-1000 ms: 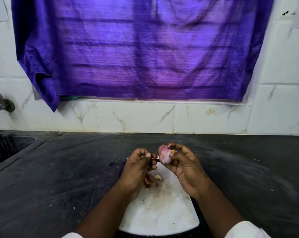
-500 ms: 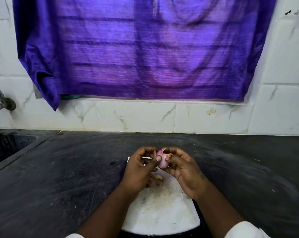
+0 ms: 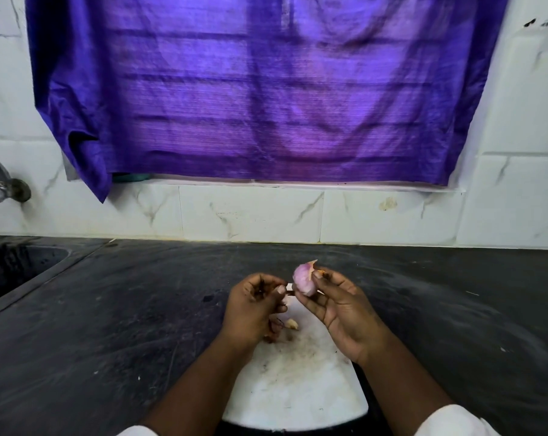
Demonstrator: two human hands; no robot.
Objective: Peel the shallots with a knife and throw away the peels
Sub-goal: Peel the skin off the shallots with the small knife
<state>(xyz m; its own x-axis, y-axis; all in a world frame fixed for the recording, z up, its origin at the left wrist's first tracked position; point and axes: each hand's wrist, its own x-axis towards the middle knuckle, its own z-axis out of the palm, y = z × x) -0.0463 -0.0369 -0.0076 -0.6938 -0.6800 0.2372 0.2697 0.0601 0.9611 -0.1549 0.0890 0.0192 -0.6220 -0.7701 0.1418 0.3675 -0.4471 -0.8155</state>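
Dim, backlit through purple curtain (image 3: 260, 89) at 12 o'clock; dark worktop (image 3: 109, 325) underexposed, soft focus, wide-angle bending at edges.

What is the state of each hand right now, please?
Left hand: closed on dark peel scraps and what seems to be a small knife, mostly hidden.
Right hand: fingertips closed on the shallot.
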